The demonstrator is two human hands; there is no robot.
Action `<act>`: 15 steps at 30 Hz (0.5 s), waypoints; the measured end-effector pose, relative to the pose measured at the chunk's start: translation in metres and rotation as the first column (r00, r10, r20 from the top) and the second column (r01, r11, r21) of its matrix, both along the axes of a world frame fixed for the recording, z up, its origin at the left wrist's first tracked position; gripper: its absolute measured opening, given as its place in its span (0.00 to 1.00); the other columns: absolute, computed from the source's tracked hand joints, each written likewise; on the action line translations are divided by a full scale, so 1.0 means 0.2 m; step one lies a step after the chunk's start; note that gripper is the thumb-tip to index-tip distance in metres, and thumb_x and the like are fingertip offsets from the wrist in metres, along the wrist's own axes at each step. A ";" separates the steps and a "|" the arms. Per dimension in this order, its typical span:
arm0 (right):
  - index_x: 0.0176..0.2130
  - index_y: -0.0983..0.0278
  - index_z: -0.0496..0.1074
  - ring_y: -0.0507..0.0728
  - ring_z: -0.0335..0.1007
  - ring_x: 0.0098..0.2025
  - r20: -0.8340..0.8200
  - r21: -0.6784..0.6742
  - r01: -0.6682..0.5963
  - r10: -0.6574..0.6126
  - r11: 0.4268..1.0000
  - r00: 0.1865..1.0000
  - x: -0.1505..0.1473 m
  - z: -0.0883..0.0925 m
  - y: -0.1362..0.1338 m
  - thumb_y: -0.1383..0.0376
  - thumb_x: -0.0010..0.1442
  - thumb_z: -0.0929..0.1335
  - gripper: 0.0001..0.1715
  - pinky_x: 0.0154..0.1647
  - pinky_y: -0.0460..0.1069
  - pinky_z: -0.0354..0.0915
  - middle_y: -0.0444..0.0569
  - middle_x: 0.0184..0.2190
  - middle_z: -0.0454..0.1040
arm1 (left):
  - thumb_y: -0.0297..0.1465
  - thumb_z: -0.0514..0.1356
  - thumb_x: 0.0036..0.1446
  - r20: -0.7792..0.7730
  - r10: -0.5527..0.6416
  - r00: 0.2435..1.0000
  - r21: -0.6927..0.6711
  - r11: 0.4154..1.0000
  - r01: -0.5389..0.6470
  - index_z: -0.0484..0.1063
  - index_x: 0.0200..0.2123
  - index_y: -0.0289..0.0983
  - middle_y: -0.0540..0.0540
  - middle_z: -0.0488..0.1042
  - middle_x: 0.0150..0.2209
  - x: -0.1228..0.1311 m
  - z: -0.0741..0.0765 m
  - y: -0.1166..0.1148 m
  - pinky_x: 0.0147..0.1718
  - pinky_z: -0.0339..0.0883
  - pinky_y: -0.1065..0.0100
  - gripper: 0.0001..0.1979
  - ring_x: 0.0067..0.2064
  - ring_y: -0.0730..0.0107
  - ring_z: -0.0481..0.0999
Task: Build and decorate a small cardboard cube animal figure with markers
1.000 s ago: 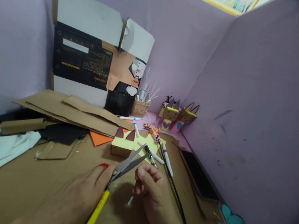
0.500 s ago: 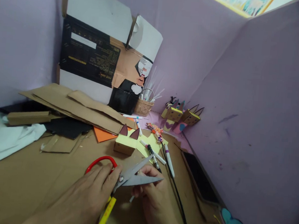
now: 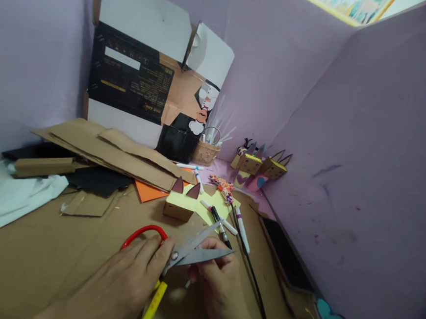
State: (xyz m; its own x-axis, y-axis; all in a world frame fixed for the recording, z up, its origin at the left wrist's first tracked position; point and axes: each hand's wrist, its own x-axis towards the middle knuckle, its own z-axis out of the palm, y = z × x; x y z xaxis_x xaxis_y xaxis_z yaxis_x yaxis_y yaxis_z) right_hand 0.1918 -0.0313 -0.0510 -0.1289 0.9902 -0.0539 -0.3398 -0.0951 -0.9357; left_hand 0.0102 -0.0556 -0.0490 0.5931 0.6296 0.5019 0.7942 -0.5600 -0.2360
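Note:
My left hand [image 3: 122, 275] is closed over the pair of scissors [image 3: 193, 249]. Their red handle loop sticks out past my fingers, and the two metal blades stand apart, pointing right. A yellow strip-like piece [image 3: 153, 304] extends below my left hand; whether it belongs to the scissors I cannot tell. My right hand [image 3: 221, 285] is behind and below the blades, its fingers curled together in a pinch. A small pale tip [image 3: 187, 284] pokes out near those fingers; most of what they hold is hidden. Just beyond the blades sits a small cardboard box with dark pointed ears [image 3: 180, 206].
Markers [image 3: 242, 230], a black pen [image 3: 221, 226] and a black cable [image 3: 256, 286] lie near my right hand. A phone-like dark slab [image 3: 286, 254] rests by the right wall. Cardboard sheets [image 3: 113, 154] and white cloth [image 3: 14, 198] lie left; cardboard animal figures [image 3: 249, 167] stand behind.
The whole view has shifted slightly. Both hands and the scissors keep nearly the same pose, with the blades still apart.

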 end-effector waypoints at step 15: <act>0.18 0.64 0.69 0.50 0.58 0.18 0.224 0.012 0.052 -0.054 0.999 0.973 0.02 0.04 0.02 0.72 0.36 0.66 0.04 0.19 0.43 0.57 0.40 0.14 0.67 | 0.18 0.45 0.51 -0.078 0.005 0.997 -0.051 0.999 -0.009 0.59 0.55 0.30 0.34 0.75 0.44 -0.02 0.02 0.02 0.37 0.73 0.62 0.27 0.43 0.54 0.76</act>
State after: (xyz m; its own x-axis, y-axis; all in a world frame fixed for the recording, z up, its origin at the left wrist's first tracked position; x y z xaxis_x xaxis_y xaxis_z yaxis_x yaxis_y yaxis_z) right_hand 0.1967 -0.0277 -0.0424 -0.0615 0.9957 -0.0694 -0.1260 -0.0767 -0.9891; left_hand 0.0057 -0.0517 -0.0449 0.6244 0.6575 0.4217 0.7786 -0.5673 -0.2684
